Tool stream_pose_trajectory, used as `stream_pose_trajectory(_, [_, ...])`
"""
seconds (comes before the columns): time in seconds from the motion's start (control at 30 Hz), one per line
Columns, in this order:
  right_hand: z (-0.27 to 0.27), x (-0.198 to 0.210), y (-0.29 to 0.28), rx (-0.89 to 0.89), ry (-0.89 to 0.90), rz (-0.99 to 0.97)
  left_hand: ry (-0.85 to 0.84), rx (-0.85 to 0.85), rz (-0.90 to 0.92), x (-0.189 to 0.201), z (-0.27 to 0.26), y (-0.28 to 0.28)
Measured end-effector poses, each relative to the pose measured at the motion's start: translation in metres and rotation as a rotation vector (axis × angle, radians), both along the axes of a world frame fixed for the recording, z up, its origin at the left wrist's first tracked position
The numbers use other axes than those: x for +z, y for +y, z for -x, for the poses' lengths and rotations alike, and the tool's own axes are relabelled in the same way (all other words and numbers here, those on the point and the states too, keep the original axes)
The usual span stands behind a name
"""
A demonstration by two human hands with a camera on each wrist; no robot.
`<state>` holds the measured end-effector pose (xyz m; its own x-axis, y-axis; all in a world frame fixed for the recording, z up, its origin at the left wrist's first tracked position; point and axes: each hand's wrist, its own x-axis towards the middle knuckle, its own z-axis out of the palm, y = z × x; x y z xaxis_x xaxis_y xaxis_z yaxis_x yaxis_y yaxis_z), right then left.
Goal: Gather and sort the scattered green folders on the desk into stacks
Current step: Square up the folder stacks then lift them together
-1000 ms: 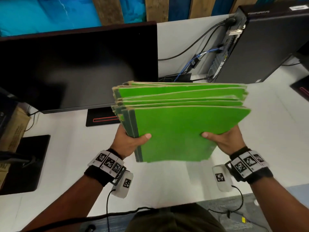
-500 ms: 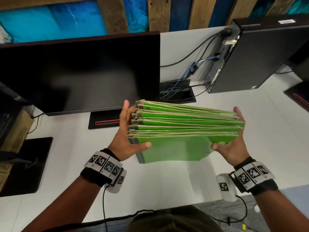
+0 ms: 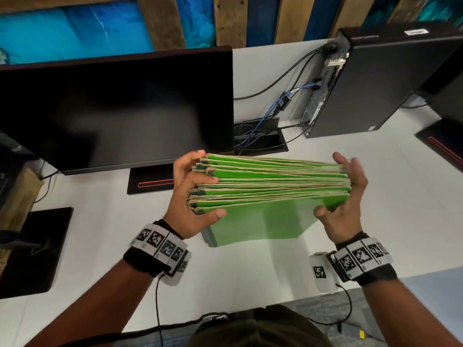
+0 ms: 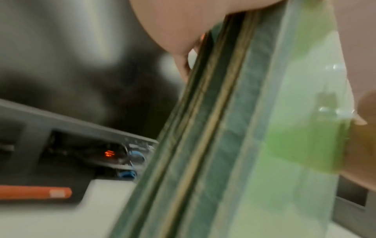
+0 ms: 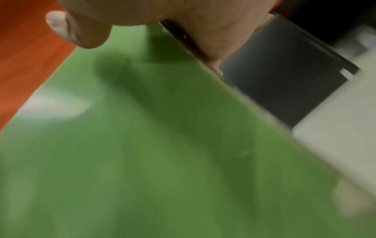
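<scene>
A thick stack of green folders (image 3: 270, 186) stands on its long edge on the white desk (image 3: 375, 221), in front of the monitor. My left hand (image 3: 185, 204) grips its left end, where the dark spines are, thumb on the front cover and fingers over the back. My right hand (image 3: 345, 204) clasps the right end, thumb on the front cover and fingers rising behind the edges. The left wrist view shows the folder spines (image 4: 223, 145) close up and blurred. In the right wrist view the front cover (image 5: 162, 145) fills the frame under my thumb (image 5: 81, 24).
A black monitor (image 3: 112, 108) on a base with a red stripe (image 3: 150, 182) stands just behind the stack. A cable box (image 3: 260, 141) and a black computer tower (image 3: 388, 83) are at the back right. Another black stand (image 3: 32, 246) sits at the left.
The stack has tipped from leaning back toward me to standing on edge and come down onto the desk. Both hands have slid from the lower corners up onto the stack's ends.
</scene>
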<state>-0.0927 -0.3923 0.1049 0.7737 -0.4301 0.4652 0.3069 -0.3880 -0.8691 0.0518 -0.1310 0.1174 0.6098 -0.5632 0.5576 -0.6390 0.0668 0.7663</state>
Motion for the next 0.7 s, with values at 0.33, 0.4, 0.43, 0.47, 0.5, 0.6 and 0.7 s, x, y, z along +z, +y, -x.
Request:
stream_pose_trajectory(0.33, [0.004, -0.015, -0.003, 0.022, 0.130, -0.270, -0.111, -0.013, -0.128, 0.007, -0.007, 0.008])
stream_pose_trajectory(0.4, [0.004, -0.017, -0.001, 0.005, 0.133, -0.271, -0.093, -0.026, -0.099, 0.001, -0.009, 0.009])
stream_pose_trajectory(0.43, [0.004, -0.018, 0.002, -0.004, 0.148, -0.292, -0.068, -0.035, -0.072, -0.003, -0.008, 0.007])
stream_pose_trajectory(0.47, [0.005, -0.019, 0.003, -0.007, 0.170, -0.314, -0.038, -0.046, -0.040, -0.007, -0.008, 0.004])
stream_pose_trajectory(0.5, [0.006, -0.021, 0.005, -0.015, 0.196, -0.321, -0.003, -0.060, -0.001, -0.009, -0.006, 0.000])
stream_pose_trajectory(0.6, [0.005, -0.024, 0.008, -0.077, 0.260, -0.341, 0.128, -0.150, 0.092, -0.011, 0.001, -0.006])
stream_pose_trajectory(0.7, [0.004, -0.031, 0.004, -0.117, 0.301, -0.330, 0.377, -0.165, -0.002, -0.028, 0.004, 0.002])
